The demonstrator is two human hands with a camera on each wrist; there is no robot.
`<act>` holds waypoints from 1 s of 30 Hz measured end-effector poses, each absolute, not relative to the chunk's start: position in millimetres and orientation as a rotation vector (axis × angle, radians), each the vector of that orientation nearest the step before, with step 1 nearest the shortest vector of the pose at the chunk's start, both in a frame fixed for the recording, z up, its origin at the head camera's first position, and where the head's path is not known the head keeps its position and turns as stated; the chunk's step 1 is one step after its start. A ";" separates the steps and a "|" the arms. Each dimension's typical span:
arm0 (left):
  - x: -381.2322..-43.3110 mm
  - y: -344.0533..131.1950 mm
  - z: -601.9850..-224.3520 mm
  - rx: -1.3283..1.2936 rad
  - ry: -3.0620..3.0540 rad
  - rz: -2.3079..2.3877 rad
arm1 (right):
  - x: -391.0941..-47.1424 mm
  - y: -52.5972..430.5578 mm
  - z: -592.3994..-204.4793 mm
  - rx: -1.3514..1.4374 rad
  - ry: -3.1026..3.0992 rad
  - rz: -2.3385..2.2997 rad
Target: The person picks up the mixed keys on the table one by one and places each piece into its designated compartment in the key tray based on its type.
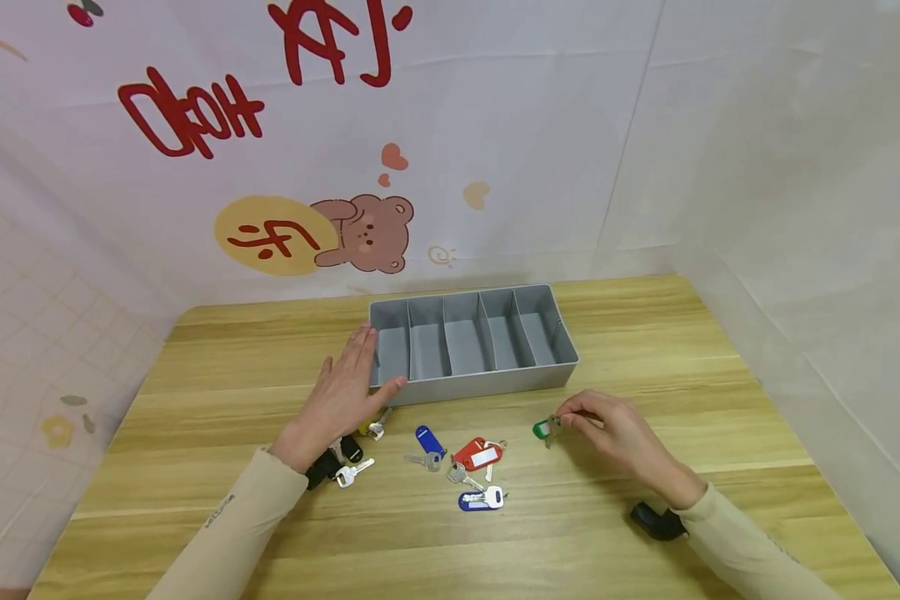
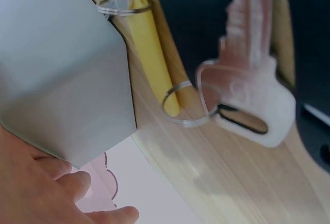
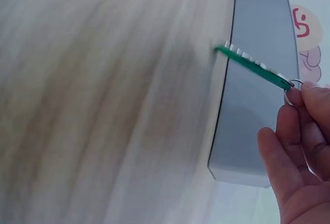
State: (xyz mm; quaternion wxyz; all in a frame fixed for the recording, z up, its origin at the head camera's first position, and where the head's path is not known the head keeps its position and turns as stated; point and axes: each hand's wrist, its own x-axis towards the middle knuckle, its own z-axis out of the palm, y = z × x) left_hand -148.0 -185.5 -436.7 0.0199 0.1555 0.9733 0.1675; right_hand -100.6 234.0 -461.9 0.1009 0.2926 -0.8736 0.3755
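My right hand (image 1: pixel 607 429) pinches the metal ring of a key with a green tag (image 1: pixel 542 430) between thumb and forefinger. In the right wrist view, that green tag (image 3: pixel 252 69) dangles from the fingertips, in front of the grey box's side. My left hand (image 1: pixel 339 396) rests with straight, spread fingers against the left end of the grey divided box (image 1: pixel 487 384). Below this hand lie a yellow-tagged key (image 1: pixel 377 430) and black-tagged keys (image 1: pixel 352 450), partly hidden by the wrist. The left wrist view shows the yellow tag (image 2: pixel 152 53) and a silver key (image 2: pixel 247 100) up close.
In front of the box, a blue-tagged key (image 1: pixel 429 442), red-tagged keys (image 1: pixel 483 455) and another blue-tagged key (image 1: pixel 482 499) lie on the wooden table (image 1: pixel 390 550). The box has several compartments. White printed cloth (image 1: pixel 510 150) hangs behind and at the sides.
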 end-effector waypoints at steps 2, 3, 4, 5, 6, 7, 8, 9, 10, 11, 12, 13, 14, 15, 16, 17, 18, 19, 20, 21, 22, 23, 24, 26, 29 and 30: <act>-147.5 -186.0 -436.7 0.486 3.024 0.513 | -99.8 233.9 -460.6 0.883 -2.548 1.113; -147.1 -186.3 -436.7 0.488 3.027 0.511 | -99.4 233.8 -459.8 0.890 -2.534 1.112; -146.7 -186.6 -436.6 0.488 3.028 0.509 | -99.2 233.7 -458.8 0.895 -2.521 1.113; -146.4 -186.7 -436.6 0.489 3.031 0.510 | -99.0 233.3 -457.7 0.899 -2.507 1.116; -146.1 -186.9 -436.6 0.487 3.032 0.509 | -98.8 233.1 -456.6 0.900 -2.496 1.119; -145.9 -187.2 -436.7 0.485 3.032 0.509 | -98.6 232.6 -455.2 0.899 -2.486 1.120; -145.7 -187.4 -436.7 0.484 3.032 0.508 | -98.5 232.1 -453.6 0.895 -2.478 1.122; -145.6 -187.5 -436.7 0.481 3.031 0.511 | -98.3 231.6 -451.7 0.892 -2.469 1.124; -145.6 -187.5 -436.7 0.479 3.030 0.514 | -98.1 231.2 -449.8 0.886 -2.459 1.122; -145.7 -187.5 -436.9 0.479 3.028 0.515 | -98.0 230.7 -447.7 0.885 -2.448 1.120; -145.8 -187.6 -436.9 0.479 3.026 0.516 | -97.9 230.3 -445.5 0.883 -2.440 1.117; -145.9 -187.6 -437.0 0.479 3.025 0.517 | -97.8 229.8 -443.2 0.878 -2.433 1.113; -146.0 -187.6 -437.2 0.481 3.023 0.519 | -97.8 229.5 -440.6 0.872 -2.425 1.108; -146.2 -187.6 -437.4 0.482 3.021 0.521 | -98.0 229.4 -437.9 0.867 -2.418 1.106; -146.3 -187.5 -437.7 0.484 3.021 0.522 | -98.3 229.3 -435.1 0.857 -2.413 1.108; -146.5 -187.5 -438.0 0.486 3.020 0.523 | -98.9 229.3 -432.3 0.848 -2.407 1.115; -146.6 -187.6 -438.2 0.488 3.021 0.525 | -99.6 229.5 -429.4 0.835 -2.404 1.120; -146.8 -187.5 -438.5 0.490 3.022 0.526 | -100.6 229.7 -426.3 0.823 -2.400 1.127; -147.0 -187.4 -438.7 0.490 3.021 0.527 | -101.9 230.0 -423.2 0.813 -2.391 1.138; -147.2 -187.3 -438.8 0.492 3.022 0.528 | -103.3 230.4 -420.2 0.805 -2.382 1.147; -147.3 -187.2 -438.9 0.493 3.021 0.529 | -105.1 230.8 -417.3 0.799 -2.368 1.155; -147.4 -187.2 -439.0 0.493 3.021 0.528 | -107.1 231.1 -414.3 0.794 -2.352 1.158; -147.5 -187.1 -439.0 0.494 3.021 0.529 | -109.1 231.3 -411.3 0.790 -2.335 1.162; -147.7 -187.0 -438.9 0.493 3.020 0.528 | -113.2 231.6 -405.7 0.775 -2.301 1.160; -147.9 -186.7 -438.5 0.494 3.021 0.527 | -118.9 230.9 -397.6 0.738 -2.255 1.160; -147.9 -186.5 -438.2 0.495 3.019 0.530 | -120.5 230.7 -395.1 0.722 -2.244 1.163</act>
